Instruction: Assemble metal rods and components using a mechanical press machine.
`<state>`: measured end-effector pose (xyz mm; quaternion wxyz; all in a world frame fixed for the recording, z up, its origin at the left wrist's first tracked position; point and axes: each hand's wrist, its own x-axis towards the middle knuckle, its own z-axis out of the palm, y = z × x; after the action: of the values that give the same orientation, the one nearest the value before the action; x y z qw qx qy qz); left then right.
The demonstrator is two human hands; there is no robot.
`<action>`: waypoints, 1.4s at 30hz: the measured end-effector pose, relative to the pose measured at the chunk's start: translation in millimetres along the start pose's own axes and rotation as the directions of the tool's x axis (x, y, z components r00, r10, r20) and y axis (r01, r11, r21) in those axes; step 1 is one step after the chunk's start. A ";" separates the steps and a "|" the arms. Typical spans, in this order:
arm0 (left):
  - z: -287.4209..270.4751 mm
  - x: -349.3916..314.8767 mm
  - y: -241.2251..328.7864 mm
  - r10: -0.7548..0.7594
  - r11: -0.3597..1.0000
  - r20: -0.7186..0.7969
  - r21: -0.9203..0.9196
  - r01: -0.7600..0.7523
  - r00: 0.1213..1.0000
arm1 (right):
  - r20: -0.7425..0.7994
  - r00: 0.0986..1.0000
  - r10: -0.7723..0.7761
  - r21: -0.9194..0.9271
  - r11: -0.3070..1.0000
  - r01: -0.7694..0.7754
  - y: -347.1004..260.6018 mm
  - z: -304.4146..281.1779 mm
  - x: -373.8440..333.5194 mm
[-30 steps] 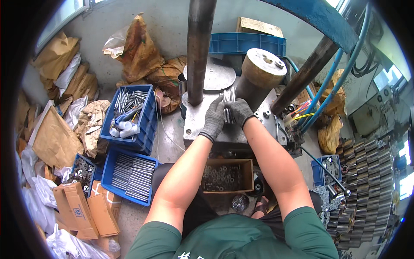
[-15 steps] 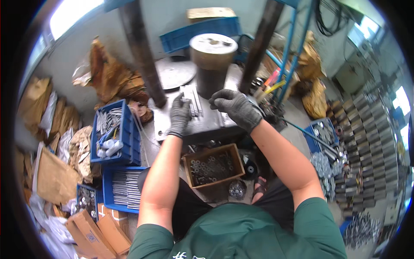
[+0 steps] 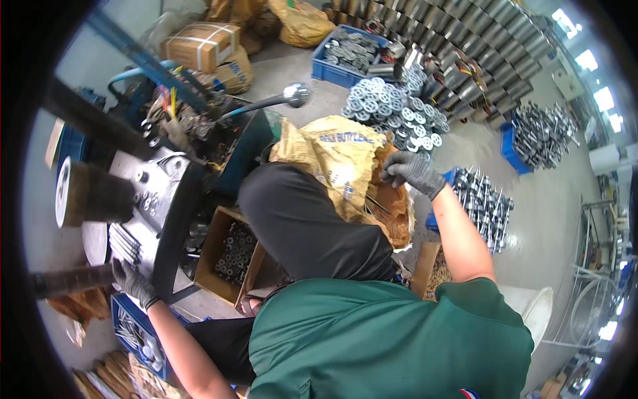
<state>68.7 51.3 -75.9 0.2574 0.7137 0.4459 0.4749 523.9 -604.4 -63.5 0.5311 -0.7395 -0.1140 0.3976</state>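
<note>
My left hand [image 3: 135, 284], in a dark grey glove, rests at the edge of the steel press table [image 3: 166, 219], next to a dark column [image 3: 73, 280]. Its fingers are stretched out beside a row of thin metal rods [image 3: 124, 243] and seem to hold nothing. Far to the right, my gloved right hand [image 3: 415, 173] is over the mouth of a yellow woven sack [image 3: 332, 156] with brown lining. Its fingers are curled in; whatever they may hold is hidden. A dark thin rod [image 3: 379, 203] lies in the sack's opening.
A thick metal cylinder [image 3: 100, 193] stands on the press table. A lever with a ball end [image 3: 296, 95] juts out behind the sack. Below the table, a wooden box [image 3: 222, 279] holds small rings. Blue crates [image 3: 325, 70], stacked wheel-shaped parts [image 3: 382, 100] and metal tubes [image 3: 458, 26] stand beyond.
My view and body have turned to the right. My right hand has left the press table for the sack's mouth. My left hand stays near the rods on the table.
</note>
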 end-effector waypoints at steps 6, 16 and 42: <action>5.5 -3.2 11.3 0.087 0.972 -0.022 0.219 -0.080 0.996 | -0.252 0.937 0.241 -0.543 0.766 -0.343 229.7 -12.8 39.7; 6.3 -8.6 31.0 0.022 0.895 -0.080 0.446 0.016 0.997 | -0.364 0.886 0.289 -0.795 0.399 -0.456 253.9 97.4 81.9; 58.9 -21.3 36.8 -0.027 0.911 -0.024 0.411 0.034 0.999 | 0.191 0.910 0.369 -0.981 0.090 0.170 394.4 -19.2 144.0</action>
<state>133.4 18.5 -80.9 0.1050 0.7405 0.5492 0.3728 532.2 -694.2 -473.9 -0.1697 -0.8098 -0.4027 0.3915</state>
